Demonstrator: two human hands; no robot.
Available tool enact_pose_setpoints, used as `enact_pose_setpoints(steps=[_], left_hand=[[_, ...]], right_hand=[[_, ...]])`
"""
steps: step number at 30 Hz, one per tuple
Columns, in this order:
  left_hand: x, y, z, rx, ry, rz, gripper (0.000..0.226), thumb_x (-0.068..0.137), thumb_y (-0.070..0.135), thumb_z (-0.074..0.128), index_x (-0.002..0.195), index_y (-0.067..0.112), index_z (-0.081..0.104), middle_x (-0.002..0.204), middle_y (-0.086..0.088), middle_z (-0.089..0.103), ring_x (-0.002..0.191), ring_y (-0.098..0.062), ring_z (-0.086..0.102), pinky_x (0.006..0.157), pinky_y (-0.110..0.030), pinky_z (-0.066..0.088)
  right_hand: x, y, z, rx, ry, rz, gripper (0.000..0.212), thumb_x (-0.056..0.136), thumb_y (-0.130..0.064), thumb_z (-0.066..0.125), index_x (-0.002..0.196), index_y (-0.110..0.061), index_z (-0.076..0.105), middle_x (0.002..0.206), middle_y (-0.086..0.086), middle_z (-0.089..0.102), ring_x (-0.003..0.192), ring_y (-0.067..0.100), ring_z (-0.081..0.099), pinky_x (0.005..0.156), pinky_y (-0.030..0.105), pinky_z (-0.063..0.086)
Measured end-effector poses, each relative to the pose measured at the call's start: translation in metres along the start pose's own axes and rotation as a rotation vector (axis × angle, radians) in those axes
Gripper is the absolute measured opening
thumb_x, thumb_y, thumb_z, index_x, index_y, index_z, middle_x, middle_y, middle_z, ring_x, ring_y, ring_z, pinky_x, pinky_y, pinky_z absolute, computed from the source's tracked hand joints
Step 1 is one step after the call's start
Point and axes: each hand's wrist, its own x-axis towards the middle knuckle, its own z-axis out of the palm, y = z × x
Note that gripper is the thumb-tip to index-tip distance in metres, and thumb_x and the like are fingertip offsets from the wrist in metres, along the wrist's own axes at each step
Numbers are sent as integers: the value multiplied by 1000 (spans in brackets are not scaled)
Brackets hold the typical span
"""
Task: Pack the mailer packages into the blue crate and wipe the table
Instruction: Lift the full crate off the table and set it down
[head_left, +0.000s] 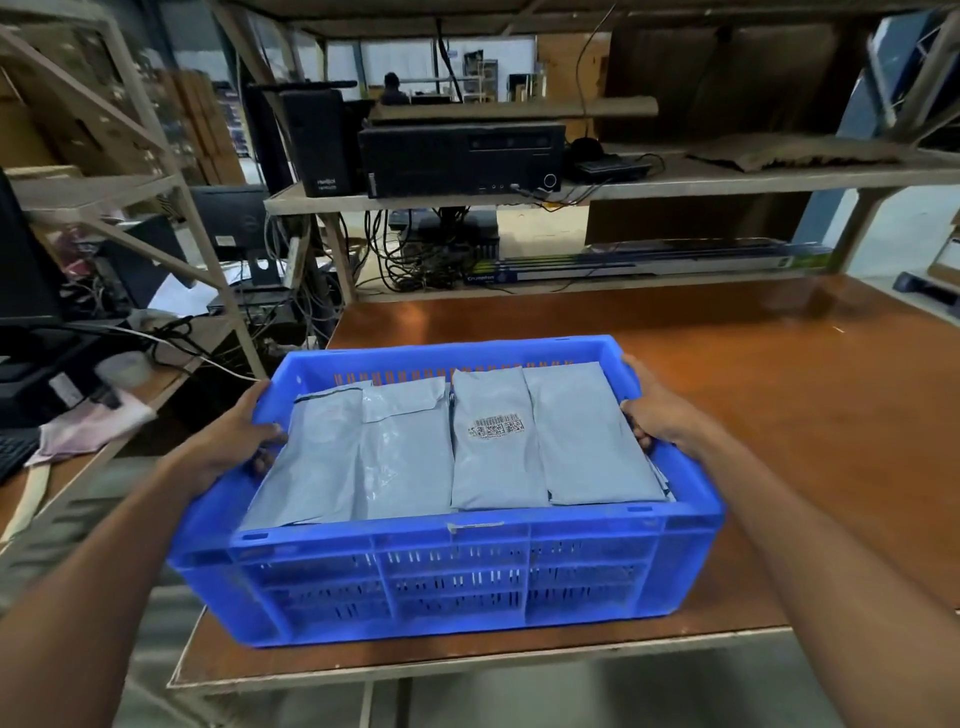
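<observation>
On the brown table (727, 415) below cluttered shelves (675, 179), both hands' grips, left (244, 431) and right (660, 410), clasp the blue crate (457, 571).

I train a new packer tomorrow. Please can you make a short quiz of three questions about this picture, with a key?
1. True or false: the blue crate is empty.
2. Which grey mailer in the crate shows a barcode label: A) the far left one, B) the third from the left, C) the far right one?
3. Fill in: the left hand and the right hand grip the crate by its two short ____.

Key
1. False: mailers fill it, lying side by side.
2. B.
3. Sides: fingers curl over each rim, above the brown table.
</observation>
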Motion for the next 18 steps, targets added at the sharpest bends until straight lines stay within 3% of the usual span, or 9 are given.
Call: enact_pose_setpoints(steps=[3, 9, 18], left_hand=[[6, -5, 1, -18, -15, 6, 72, 98, -1, 49, 154, 34, 18, 81, -17, 57, 50, -18, 35, 37, -21, 32], [7, -6, 1, -71, -47, -4, 72, 101, 2, 44, 154, 41, 15, 71, -12, 51, 53, -18, 34, 44, -25, 30], [-18, 18, 22, -32, -40, 51, 72, 97, -4, 41, 154, 36, 21, 68, -12, 47, 50, -18, 36, 42, -24, 33]], right_hand=[[2, 2, 1, 24, -6, 4, 72, 99, -1, 38, 154, -40, 11, 41, -3, 50, 40, 15, 38, 42, 28, 35], [5, 4, 2, 28, 7, -3, 67, 102, -9, 37, 154, -42, 10, 58, 3, 55, 40, 14, 41, 41, 27, 36], [-13, 21, -26, -16, 42, -43, 67, 101, -9, 38, 156, -36, 12, 60, 2, 52, 45, 15, 41, 41, 28, 37]])
